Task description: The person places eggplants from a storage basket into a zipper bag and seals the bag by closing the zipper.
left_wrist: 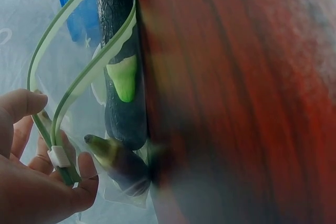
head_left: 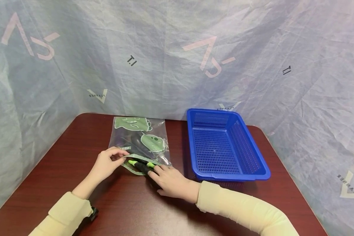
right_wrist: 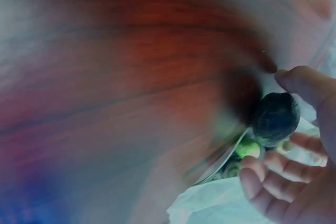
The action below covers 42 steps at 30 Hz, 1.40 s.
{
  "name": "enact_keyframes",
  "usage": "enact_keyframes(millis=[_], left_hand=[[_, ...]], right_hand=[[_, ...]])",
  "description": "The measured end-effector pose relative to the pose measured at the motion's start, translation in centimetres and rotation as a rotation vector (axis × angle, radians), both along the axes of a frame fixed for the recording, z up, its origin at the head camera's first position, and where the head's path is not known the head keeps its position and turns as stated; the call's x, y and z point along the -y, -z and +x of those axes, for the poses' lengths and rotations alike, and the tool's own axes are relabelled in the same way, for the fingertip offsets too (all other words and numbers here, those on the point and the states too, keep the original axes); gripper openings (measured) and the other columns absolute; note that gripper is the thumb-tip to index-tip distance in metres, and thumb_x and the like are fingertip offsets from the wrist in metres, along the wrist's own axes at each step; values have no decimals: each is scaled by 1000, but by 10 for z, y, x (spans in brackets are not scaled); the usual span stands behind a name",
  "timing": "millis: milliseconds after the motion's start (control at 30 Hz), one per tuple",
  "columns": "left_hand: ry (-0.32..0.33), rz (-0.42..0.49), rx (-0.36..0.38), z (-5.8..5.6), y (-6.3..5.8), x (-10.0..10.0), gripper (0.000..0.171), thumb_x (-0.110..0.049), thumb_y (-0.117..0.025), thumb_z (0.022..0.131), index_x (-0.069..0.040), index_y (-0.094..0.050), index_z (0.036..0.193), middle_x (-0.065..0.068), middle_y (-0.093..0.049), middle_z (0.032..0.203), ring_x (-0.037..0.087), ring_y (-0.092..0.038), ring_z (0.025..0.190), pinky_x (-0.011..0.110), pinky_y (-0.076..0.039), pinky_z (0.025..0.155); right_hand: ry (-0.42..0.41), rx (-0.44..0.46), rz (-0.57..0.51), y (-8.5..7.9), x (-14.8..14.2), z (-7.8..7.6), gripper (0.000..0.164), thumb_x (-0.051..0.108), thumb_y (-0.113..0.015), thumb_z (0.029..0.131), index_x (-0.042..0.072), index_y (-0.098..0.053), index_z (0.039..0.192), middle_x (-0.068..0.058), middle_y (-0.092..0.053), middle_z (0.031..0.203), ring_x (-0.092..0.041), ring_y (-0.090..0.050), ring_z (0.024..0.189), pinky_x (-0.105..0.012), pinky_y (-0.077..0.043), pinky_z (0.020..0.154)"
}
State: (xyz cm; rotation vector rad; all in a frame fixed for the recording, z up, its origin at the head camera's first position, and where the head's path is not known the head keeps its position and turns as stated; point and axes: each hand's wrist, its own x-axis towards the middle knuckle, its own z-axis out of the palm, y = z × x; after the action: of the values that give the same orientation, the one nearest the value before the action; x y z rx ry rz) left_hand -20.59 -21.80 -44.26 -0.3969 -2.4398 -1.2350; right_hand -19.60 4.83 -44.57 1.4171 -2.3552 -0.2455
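A clear zip bag (head_left: 159,126) with green cartoon prints lies on the table, its mouth towards me. With thumb and fingers, my left hand (head_left: 106,164) pinches the mouth's left corner, beside the white slider (left_wrist: 59,156). My right hand (head_left: 172,182) holds a dark, bumpy cucumber (head_left: 142,168) with a bright green tip, which lies partly in the gaping mouth. Thumb and fingers sit on either side of its near end (right_wrist: 275,119). Another green tip (head_left: 150,165) shows beside it. Inside the bag is a dark, eggplant-like vegetable (left_wrist: 123,169) with a greenish stem end.
A blue perforated plastic basket (head_left: 215,150) stands on the right of the reddish-brown table (head_left: 62,157). Grey printed cloth (head_left: 153,88) hangs behind and along both sides of the table.
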Motion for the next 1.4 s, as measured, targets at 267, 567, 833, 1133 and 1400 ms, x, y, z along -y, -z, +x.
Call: enact_keyframes(millis=[267,567,833,1133,1400], left_hand=[[4,-8,14,-2,1,1,20,-2,-68,74,-19,-69,85,-3,-56,75,7,-49,64,18,-41,55],[8,7,2,-1,-1,0,19,-3,-68,74,-18,-69,86,-1,-56,74,9,-49,65,19,-41,55],[-1,-18,11,-1,-1,0,20,0,-67,74,-17,-69,85,-2,-56,74,7,-49,65,18,-41,56],[-21,-24,-9,-1,1,-2,21,4,-67,72,-13,-69,84,0,-55,73,9,-48,64,19,-41,54],[16,-3,7,1,-1,0,16,-5,-68,76,-18,-69,86,-2,-57,75,7,-50,66,19,-42,56]], right_hand=[[-146,-24,-11,2,-12,-6,63,39,-73,63,17,-47,116,-1,-47,104,-18,-52,91,-30,-46,64],[-214,-107,-21,5,-12,-6,29,21,-56,75,19,-51,103,2,-51,107,-17,-50,90,-30,-42,61],[-247,-178,7,5,-8,-7,17,23,-56,75,18,-51,91,4,-50,100,-14,-48,84,-25,-39,65],[-255,-209,-4,0,-1,-4,13,24,-55,75,18,-52,86,5,-51,95,-15,-49,82,-26,-39,60],[-250,-221,2,-3,9,-2,10,25,-52,78,18,-53,85,4,-50,93,-15,-49,81,-26,-38,58]])
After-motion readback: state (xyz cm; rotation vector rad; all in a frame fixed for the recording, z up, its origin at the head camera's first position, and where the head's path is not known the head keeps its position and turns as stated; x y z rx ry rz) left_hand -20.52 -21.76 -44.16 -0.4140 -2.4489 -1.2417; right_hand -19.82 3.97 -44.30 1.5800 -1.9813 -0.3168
